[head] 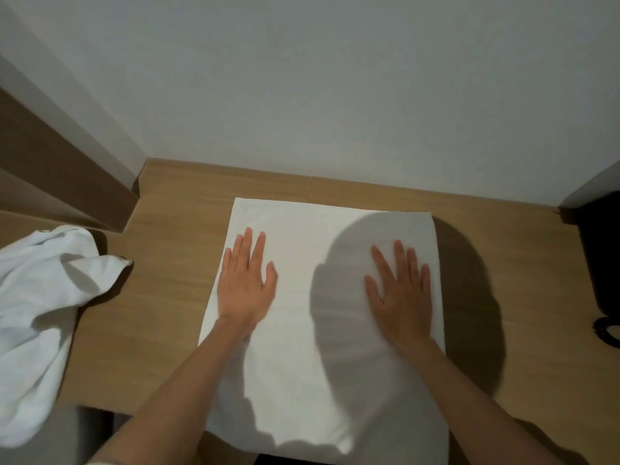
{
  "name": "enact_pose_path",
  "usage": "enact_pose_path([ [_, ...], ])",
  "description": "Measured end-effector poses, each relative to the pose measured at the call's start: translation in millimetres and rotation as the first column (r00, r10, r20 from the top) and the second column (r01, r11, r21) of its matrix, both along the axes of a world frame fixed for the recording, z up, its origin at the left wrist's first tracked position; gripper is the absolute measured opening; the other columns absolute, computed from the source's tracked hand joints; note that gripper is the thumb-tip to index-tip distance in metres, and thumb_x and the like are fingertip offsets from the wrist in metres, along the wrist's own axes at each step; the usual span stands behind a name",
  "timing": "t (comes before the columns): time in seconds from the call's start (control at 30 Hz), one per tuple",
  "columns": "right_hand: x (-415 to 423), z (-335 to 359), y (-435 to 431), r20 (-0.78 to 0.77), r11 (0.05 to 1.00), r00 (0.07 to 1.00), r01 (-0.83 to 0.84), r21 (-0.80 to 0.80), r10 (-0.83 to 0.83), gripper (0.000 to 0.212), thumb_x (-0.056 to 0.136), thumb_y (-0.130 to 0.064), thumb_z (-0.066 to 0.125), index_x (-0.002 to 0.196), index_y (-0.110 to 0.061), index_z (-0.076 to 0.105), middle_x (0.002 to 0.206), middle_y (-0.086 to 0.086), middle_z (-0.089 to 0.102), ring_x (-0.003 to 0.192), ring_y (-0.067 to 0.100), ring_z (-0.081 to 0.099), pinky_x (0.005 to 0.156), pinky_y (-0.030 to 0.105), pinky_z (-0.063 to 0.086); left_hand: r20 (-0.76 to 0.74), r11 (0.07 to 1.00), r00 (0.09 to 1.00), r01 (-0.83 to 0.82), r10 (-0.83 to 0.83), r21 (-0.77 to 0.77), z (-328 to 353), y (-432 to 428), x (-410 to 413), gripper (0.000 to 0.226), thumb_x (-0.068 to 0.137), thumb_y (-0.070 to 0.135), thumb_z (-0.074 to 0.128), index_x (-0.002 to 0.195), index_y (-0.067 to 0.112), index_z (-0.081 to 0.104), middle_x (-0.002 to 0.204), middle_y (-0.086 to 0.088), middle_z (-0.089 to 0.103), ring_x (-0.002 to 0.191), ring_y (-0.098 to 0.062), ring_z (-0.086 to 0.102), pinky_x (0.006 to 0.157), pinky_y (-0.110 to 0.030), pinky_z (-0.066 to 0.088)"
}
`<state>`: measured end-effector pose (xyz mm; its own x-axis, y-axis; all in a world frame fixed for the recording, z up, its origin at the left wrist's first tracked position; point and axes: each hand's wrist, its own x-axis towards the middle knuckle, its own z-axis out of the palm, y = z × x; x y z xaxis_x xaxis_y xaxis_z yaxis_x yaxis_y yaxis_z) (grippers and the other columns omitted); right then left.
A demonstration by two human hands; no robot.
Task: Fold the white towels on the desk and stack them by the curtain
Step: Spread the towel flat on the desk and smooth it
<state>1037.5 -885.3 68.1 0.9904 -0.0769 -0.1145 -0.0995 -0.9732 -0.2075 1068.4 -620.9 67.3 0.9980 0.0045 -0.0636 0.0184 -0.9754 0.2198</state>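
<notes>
2 flat hands, the left hand [244, 286] and the right hand [401, 293], press palms-down with straight fingers on the folded towel [312, 250], which lies in the middle of the desk [167, 297] with its near end hanging over the near edge. The step in hand looks like smoothing between folds, so the next move likely calls for lifting 1 end and doubling it over. 1 crumpled towel [37, 297] waits at the left.
</notes>
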Motion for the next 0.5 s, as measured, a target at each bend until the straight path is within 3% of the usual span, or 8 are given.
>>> enact_pose_path([
  [0.2,2,9,-20,-0.149,0.999,0.988,0.027,-0.027,-0.030,0.056,0.101,-0.044,0.016,0.149,-0.032,-0.011,0.160,0.001,-0.013,0.146,0.020,-0.015,0.118,0.040,-0.011,-0.003,0.998,1.000,-0.018,0.018,-0.061,11,-4,-8,0.055,0.103,0.027,0.020,0.152,0.010,0.002,0.160,-0.004,-0.005,0.147,-0.014,-0.009,0.116,-0.026,-0.015],
  [0.3,-7,18,5,-0.061,0.999,0.997,0.035,-0.020,-0.036,0.055,0.103,-0.032,0.020,0.151,-0.025,-0.005,0.161,0.003,-0.008,0.147,0.021,-0.011,0.116,0.039,-0.015,0.062,0.989,0.998,0.041,-0.032,-0.139,21,-36,-28,0.053,0.103,0.023,0.023,0.152,0.007,0.010,0.160,-0.008,0.000,0.148,-0.019,-0.003,0.116,-0.026,-0.014],
  [0.37,-21,22,33,0.000,0.998,1.000,-0.022,0.059,0.023,0.055,0.103,-0.030,0.020,0.149,-0.027,-0.011,0.160,0.000,-0.008,0.147,0.019,-0.010,0.114,0.036,-0.018,0.065,0.982,0.995,0.084,-0.074,-0.167,22,-63,-47,0.052,0.103,0.020,0.024,0.152,0.008,0.011,0.160,-0.008,0.003,0.148,-0.021,-0.001,0.114,-0.026,-0.015],
  [0.43,-41,17,54,-0.023,0.991,1.000,-0.016,0.130,0.019,0.054,0.103,-0.031,0.018,0.145,-0.030,-0.016,0.160,-0.003,-0.009,0.147,0.017,-0.011,0.114,0.037,-0.018,0.037,0.982,0.998,0.065,-0.059,-0.178,19,-76,-66,0.052,0.102,0.019,0.025,0.152,0.008,0.013,0.159,-0.008,0.008,0.148,-0.021,0.002,0.113,-0.025,-0.015],
  [0.5,-62,6,60,-0.068,0.995,0.997,0.030,0.099,-0.023,0.054,0.103,-0.037,0.016,0.145,-0.034,-0.018,0.159,-0.005,-0.012,0.146,0.017,-0.014,0.116,0.040,-0.017,0.012,0.987,0.998,0.064,-0.063,-0.150,10,-69,-80,0.053,0.102,0.024,0.027,0.152,0.012,0.014,0.159,-0.007,0.008,0.148,-0.021,0.002,0.115,-0.026,-0.013],
])
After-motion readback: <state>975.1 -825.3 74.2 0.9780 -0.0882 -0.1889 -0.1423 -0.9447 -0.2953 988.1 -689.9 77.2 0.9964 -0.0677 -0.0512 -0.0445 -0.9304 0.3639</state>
